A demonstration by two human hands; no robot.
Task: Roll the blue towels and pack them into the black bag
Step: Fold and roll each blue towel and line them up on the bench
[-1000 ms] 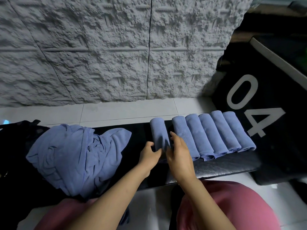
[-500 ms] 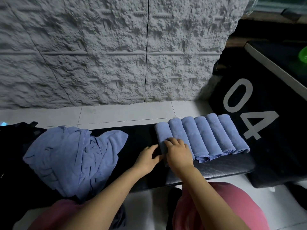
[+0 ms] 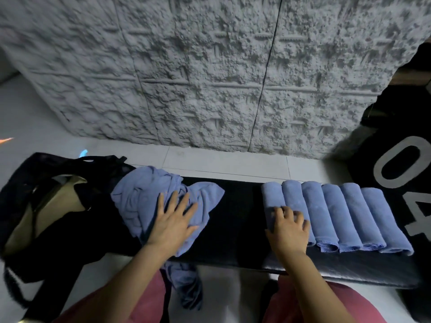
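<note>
In the head view, six rolled towels (image 3: 335, 213) lay side by side, touching, on the right part of the black bench (image 3: 238, 217). A loose heap of unrolled towels (image 3: 144, 197) sat toward the left, one corner hanging over the bench's near edge. The black bag (image 3: 46, 206) lay at the left end with its mouth open and pale lining showing. No towel could be seen inside it.

The left hand (image 3: 172, 220) lay flat on the heap, fingers spread wide and holding nothing. The right hand (image 3: 289, 227) rested on the leftmost rolls with bent fingers. The blur made it hard to tell whether it gripped or only pressed.

By this showing the rolling was partly done. The heap remained to be rolled, and the packing had not begun.
</note>
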